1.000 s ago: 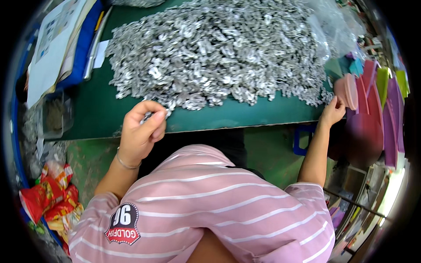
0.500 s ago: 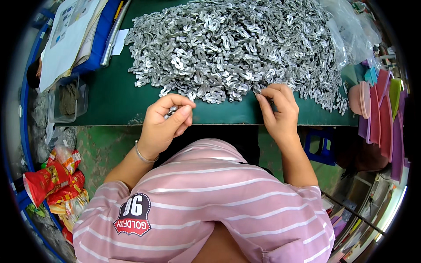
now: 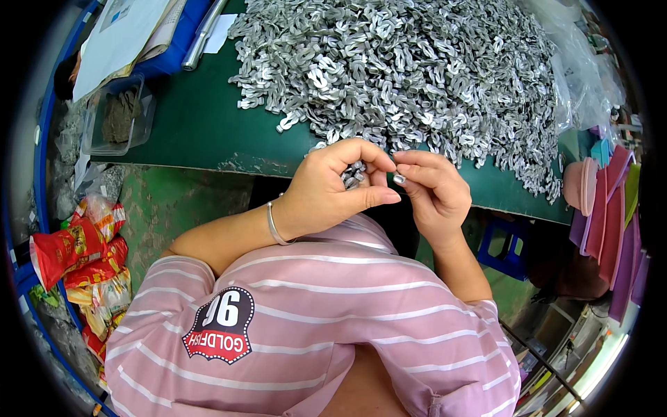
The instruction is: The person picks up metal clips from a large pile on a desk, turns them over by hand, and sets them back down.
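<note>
A broad heap of small looped silver metal pieces (image 3: 410, 76) covers much of the green tabletop (image 3: 194, 128). My left hand (image 3: 323, 187) is curled around several such metal pieces (image 3: 353, 175), which show between its thumb and fingers. Close against its fingertips, my right hand (image 3: 441, 198) pinches a single small silver metal piece (image 3: 399, 178) between thumb and fingers. Both hands meet just over the table's near edge, in front of the heap.
At the left stand a clear plastic tub (image 3: 119, 118) with a brownish lump inside and a blue tray (image 3: 167, 59) under papers. Clear plastic bags (image 3: 583, 76) lie to the right of the heap, near pink and purple strips (image 3: 608, 208). A blue stool (image 3: 504, 247) stands below the table.
My left hand has moved right toward my right hand. My right hand has drawn back from the heap's edge, bringing a metal piece up to the left fingertips. The view has shifted slightly.
</note>
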The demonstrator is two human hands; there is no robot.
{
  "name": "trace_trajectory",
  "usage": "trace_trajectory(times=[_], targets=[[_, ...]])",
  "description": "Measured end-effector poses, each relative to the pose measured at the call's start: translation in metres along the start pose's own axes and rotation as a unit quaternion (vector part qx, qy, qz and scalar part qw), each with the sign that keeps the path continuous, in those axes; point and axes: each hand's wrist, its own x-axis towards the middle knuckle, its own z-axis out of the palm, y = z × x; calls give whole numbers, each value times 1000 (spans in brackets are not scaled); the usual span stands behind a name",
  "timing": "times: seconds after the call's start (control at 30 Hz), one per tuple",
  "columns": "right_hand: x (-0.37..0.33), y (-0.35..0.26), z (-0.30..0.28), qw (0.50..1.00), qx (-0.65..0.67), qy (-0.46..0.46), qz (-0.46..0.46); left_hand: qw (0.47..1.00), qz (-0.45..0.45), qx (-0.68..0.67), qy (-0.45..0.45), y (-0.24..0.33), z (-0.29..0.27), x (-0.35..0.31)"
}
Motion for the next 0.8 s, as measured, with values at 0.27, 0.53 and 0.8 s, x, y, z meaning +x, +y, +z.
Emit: trace_trajectory(times=[0.27, 0.53, 0.8], targets=[[22, -18, -8, 999, -41, -22, -26, 997, -33, 3, 63, 8, -4, 6], [158, -11, -59, 943, 151, -62, 288, 994, -29, -72, 81, -4, -18, 14], [282, 41, -78, 917, 308, 196, 162, 990, -58, -122, 30, -6, -27, 14]])
